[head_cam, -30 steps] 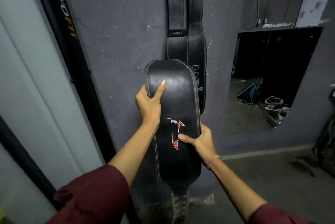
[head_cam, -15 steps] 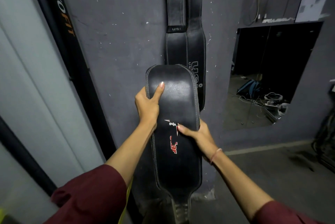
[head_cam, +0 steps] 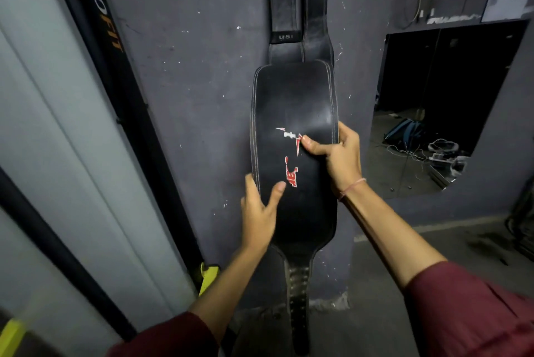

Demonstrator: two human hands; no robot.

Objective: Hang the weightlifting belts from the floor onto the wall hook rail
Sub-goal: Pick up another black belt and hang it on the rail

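Wall (head_cam: 202, 96) is taking up most of the view, grey and scuffed. A hung belt (head_cam: 297, 10) is already hanging flat against it, running up out of frame, so the hook rail itself is not showing. That looks like one belt done, maybe two straps side by side, hard to tell.

Held belt (head_cam: 291, 154) is being kept upright just in front of the hung belt, its wide top end overlapping the hung belt's lower part, its narrow perforated tail dangling below toward the floor (head_cam: 433, 255). It is off the floor but not on any hook that I can see.

Right hand (head_cam: 341, 154) is gripping the held belt's right edge, below the hung belt, thumb across the red logo, grip closed on it. Left hand (head_cam: 257, 212) is lower down at the left edge, fingers spread wide, thumb touching the face, more steadying than clamping.

Judgement: roughly mid-task. This belt is lifted, and what is left is raising its buckle end to the rail above the hung belt and hooking it. Whether more belts are lying on the floor cannot be told; none are showing here. Mirror (head_cam: 448, 111), right of the hung belt, is reflecting only bags and cables.
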